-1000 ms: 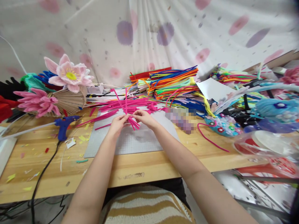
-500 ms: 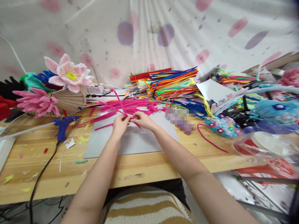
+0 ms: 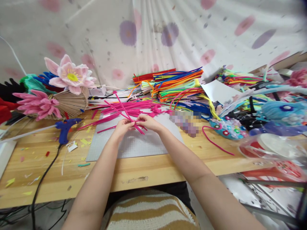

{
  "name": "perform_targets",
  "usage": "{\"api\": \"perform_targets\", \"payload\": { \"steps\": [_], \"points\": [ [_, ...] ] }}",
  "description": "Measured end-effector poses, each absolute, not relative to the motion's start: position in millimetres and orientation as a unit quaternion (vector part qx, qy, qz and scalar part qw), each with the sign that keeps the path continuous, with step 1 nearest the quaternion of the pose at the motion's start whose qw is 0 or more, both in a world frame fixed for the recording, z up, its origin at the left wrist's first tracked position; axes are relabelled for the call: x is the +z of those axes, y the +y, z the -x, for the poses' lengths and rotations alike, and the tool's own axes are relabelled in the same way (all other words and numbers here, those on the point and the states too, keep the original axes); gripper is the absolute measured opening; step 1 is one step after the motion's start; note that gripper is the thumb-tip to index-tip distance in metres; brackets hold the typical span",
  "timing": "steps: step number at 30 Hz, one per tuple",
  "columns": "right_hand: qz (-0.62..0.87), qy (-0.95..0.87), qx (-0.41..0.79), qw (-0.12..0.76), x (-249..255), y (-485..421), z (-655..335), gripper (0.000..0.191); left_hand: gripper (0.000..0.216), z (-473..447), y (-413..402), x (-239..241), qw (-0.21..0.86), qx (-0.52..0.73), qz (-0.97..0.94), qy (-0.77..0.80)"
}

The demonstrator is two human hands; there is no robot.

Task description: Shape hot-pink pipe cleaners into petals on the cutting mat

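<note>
Both my hands meet over a grey cutting mat (image 3: 134, 145) on the wooden table (image 3: 148, 169). My left hand (image 3: 122, 127) and my right hand (image 3: 148, 123) pinch a small bunch of hot-pink pipe cleaners (image 3: 124, 113) at one point. The bunch's long ends slant up and to the left, and short ends poke down to the right between my fingers. More loose pink pipe cleaners (image 3: 139, 107) lie just behind my hands on the mat's far edge.
A blue glue gun (image 3: 66, 126) with a black cord lies left of the mat. Pink fabric flowers (image 3: 69, 75) stand at back left. Stacks of coloured pipe cleaners (image 3: 177, 84) fill the back centre. Craft clutter and a clear plastic container (image 3: 271, 145) crowd the right.
The pink bunch has tilted from nearly upright to slanting left, and its short ends have shifted between my fingers. My hands have stayed in the same spot.
</note>
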State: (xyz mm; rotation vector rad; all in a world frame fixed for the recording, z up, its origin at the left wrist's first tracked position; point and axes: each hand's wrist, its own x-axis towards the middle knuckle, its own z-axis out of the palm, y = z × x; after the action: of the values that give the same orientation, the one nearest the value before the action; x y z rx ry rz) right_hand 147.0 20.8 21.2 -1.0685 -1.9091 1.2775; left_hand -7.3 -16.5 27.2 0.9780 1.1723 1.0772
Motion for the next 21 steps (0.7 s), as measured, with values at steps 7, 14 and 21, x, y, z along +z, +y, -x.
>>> {"api": "perform_targets", "payload": {
  "steps": [7,14,21],
  "points": [
    [0.406,-0.681,0.537,0.288,28.3,17.0,-151.6,0.009,0.032,16.4,-15.3,22.0,0.514,0.428,-0.486,0.563],
    [0.348,-0.526,0.722,0.283,30.9,11.8,-151.4,0.025,0.034,15.8,-20.0,29.1,0.591,0.461,-0.44,0.495],
    [0.333,-0.599,0.643,0.342,30.9,7.0,-147.7,0.026,0.034,12.8,-20.9,28.2,0.602,0.506,-0.394,0.476]
  ]
}}
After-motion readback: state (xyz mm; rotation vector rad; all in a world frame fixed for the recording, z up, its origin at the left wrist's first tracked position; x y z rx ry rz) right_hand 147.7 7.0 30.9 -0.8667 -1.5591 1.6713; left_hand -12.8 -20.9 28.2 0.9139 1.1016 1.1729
